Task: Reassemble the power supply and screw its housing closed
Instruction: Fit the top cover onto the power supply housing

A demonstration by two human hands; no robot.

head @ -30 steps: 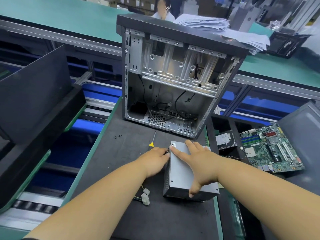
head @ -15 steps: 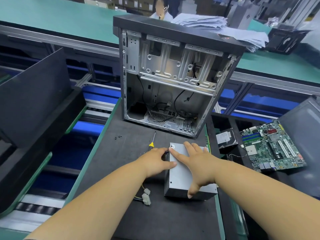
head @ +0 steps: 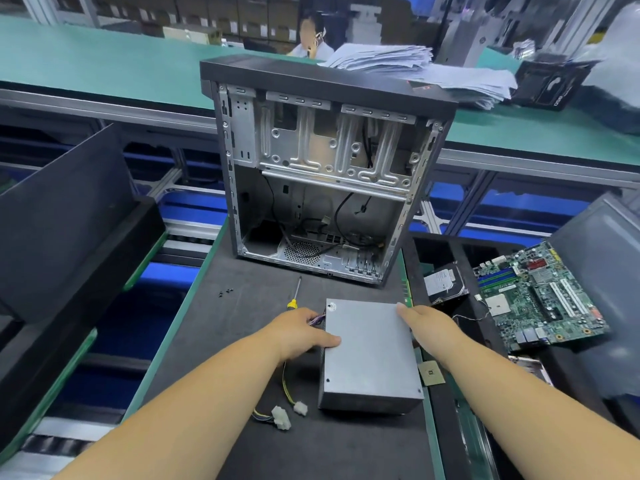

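Two bare hands flank a grey metal power supply [head: 370, 351] lying flat on the dark mat [head: 242, 341]. The left hand [head: 298, 332] grasps its left edge, thumb laid on the smooth top panel and fingers curled down the side where a bundle of coloured wires [head: 317, 319] emerges. The right hand [head: 427, 325] lies against the right edge with fingers reaching toward the far corner; whether they curl round the box I cannot tell. Nearest the camera, two white plastic connectors [head: 287, 414] on yellow and black leads trail off the box's left side. A small square chip [head: 431, 373] lies just beside the box's right edge, on the green strip bordering the mat. Past the left hand lies a screwdriver [head: 296, 292] with a yellow handle and thin shaft, and farther left a few tiny black screws [head: 225, 292] sit loose on the mat. Bare mat separates the box from the open case [head: 325, 174], which stands upright with its stamped steel bays and black cables exposed. To the right, in a black tray [head: 450, 247], rest a hard drive [head: 445, 282] and a green motherboard [head: 540, 296], tilted. A tall black panel [head: 65, 209] leans at the left. Beyond the case, a stack of papers [head: 415, 71] lies on a green bench [head: 86, 64], with a person [head: 311, 39] seated behind.
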